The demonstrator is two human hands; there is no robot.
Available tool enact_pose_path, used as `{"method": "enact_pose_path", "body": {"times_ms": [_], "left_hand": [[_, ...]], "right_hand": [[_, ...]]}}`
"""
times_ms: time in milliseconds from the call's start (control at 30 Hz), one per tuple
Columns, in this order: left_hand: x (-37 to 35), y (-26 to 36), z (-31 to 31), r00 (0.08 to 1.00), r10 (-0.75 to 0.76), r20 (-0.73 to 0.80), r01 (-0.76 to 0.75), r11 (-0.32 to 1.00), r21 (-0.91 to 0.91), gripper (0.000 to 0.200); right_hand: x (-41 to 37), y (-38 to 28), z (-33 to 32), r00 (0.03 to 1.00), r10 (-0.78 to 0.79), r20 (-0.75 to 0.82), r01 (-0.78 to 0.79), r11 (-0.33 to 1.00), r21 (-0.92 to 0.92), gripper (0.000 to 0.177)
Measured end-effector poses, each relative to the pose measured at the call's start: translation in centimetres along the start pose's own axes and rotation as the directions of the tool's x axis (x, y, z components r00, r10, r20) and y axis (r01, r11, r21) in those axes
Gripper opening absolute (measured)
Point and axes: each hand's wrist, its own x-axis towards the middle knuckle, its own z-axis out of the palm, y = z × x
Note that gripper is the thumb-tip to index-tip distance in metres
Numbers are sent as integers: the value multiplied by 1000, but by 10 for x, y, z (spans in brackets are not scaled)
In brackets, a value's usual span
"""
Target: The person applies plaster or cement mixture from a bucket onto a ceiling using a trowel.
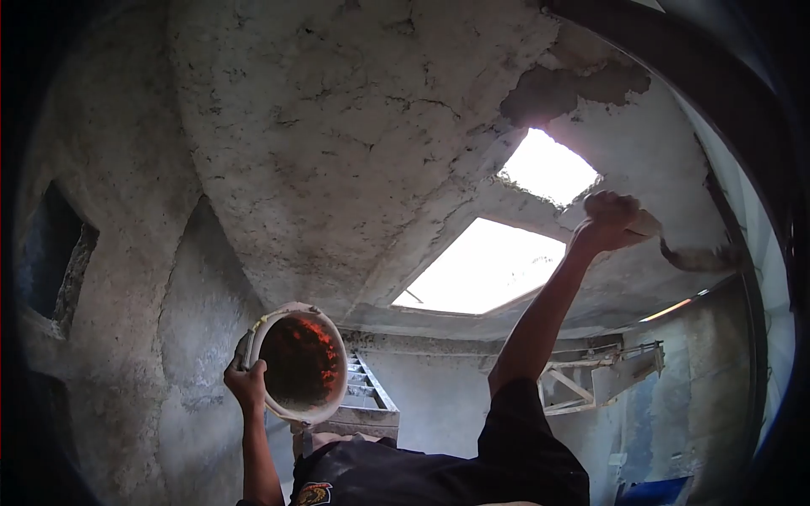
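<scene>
My left hand (245, 381) grips a round whitish bucket (339, 379) by its rim, thumb inside the edge. The bucket's mouth faces me, and its dark inside shows orange-red patches. My right hand (605, 221) is raised high on the right, fingers wrapped round the pale handle of a trowel (699, 258). The trowel's thin bent neck leads to a dark, narrow-looking blade, which overlaps the grey plastered surface (675, 160) in this view.
Rough, cracked plaster (337, 143) spans the middle. Two bright openings (485, 266) lie left of my right hand, and a darker patch (578, 91) sits above. A ladder-like frame (361, 384) stands behind the bucket. A metal truss (582, 388) and blue object (654, 491) are lower right.
</scene>
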Motion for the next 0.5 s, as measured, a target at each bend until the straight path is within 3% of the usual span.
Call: {"method": "enact_pose_path", "body": {"times_ms": [33,67,133,167,267,333,433,467,500], "left_hand": [[1,-4,-4,998,-51,47,50,999,20,25],[2,-5,-6,991,-101,90,98,994,41,33],[2,-4,-12,988,-126,92,120,990,68,30],[1,-3,-14,989,-125,81,120,991,63,29],[-2,-9,-20,989,-138,54,137,990,21,26],[-7,8,-28,983,-183,36,178,979,103,25],[-11,3,-28,986,-156,-54,159,986,58,25],[-13,2,-28,984,-160,-84,163,986,34,26],[-14,12,-29,981,-178,-74,179,984,14,26]], "right_hand": [[4,-2,11,979,-170,-115,161,984,-80,30],[10,0,19,979,-171,-112,163,984,-78,30],[19,8,29,850,-463,-252,463,884,-61,39],[35,31,16,853,-460,-248,461,886,-57,39],[63,104,-21,860,-511,-4,478,807,-346,44],[33,160,-20,855,-495,153,497,701,-511,48],[-72,240,6,836,-406,370,539,477,-694,54],[-77,288,47,826,-357,436,555,379,-740,56],[-68,306,32,814,-305,494,571,272,-774,58]]}}
